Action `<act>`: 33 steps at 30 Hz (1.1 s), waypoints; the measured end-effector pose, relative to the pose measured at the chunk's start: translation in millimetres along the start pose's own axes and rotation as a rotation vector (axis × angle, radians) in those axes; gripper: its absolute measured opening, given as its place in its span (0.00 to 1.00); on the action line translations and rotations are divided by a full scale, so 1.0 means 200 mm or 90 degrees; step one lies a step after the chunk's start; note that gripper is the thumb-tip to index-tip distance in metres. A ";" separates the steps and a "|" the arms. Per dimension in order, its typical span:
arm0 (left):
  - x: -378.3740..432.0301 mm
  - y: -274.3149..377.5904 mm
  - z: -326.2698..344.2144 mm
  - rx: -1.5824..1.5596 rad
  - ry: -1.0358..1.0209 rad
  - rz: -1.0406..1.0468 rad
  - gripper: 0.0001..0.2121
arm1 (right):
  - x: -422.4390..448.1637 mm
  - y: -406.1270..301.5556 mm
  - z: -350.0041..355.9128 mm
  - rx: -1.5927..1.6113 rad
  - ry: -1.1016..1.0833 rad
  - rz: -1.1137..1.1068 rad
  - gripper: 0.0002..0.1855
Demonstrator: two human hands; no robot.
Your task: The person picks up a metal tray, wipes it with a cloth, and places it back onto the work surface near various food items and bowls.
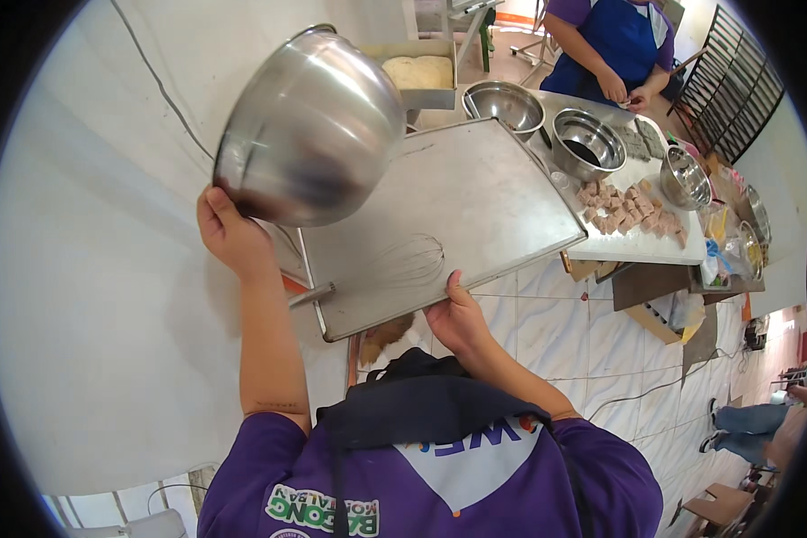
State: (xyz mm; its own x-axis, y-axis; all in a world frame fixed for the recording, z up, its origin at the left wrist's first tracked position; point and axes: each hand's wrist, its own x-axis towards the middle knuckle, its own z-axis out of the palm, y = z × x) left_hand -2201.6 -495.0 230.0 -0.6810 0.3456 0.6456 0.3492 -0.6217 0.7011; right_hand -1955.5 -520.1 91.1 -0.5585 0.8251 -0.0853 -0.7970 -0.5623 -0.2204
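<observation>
My left hand (234, 235) grips the rim of a large stainless steel mixing bowl (316, 128), raised and tilted on its side. The bowl's outer side faces me, so its inside is hidden. With the thumb on top, my right hand (458, 316) holds the near edge of a flat rectangular metal tray (484, 181). A wire balloon whisk (410, 262) lies on the tray's near left part, its handle sticking out past the left edge. The bowl hangs over the tray's far left side and covers part of it.
Pinkish meat cubes (629, 208) lie on a white table (645, 249) among several steel bowls (588, 144). Dough fills a rectangular pan (409, 99) behind the tray. A co-worker in a blue apron (605, 54) works at the table's far side. A wall (121, 269) stands close on the left.
</observation>
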 end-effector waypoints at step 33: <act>-0.03 -0.47 0.11 -0.014 0.018 -0.108 0.12 | 0.58 0.32 -0.08 -0.279 -0.045 0.281 0.33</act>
State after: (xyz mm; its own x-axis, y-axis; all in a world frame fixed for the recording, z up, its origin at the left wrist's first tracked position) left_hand -2216.2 -423.5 167.3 -0.7471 0.4270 0.5095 0.2142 -0.5710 0.7925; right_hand -2067.9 -459.7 51.5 -0.8392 0.5063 -0.1986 -0.3280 -0.7624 -0.5579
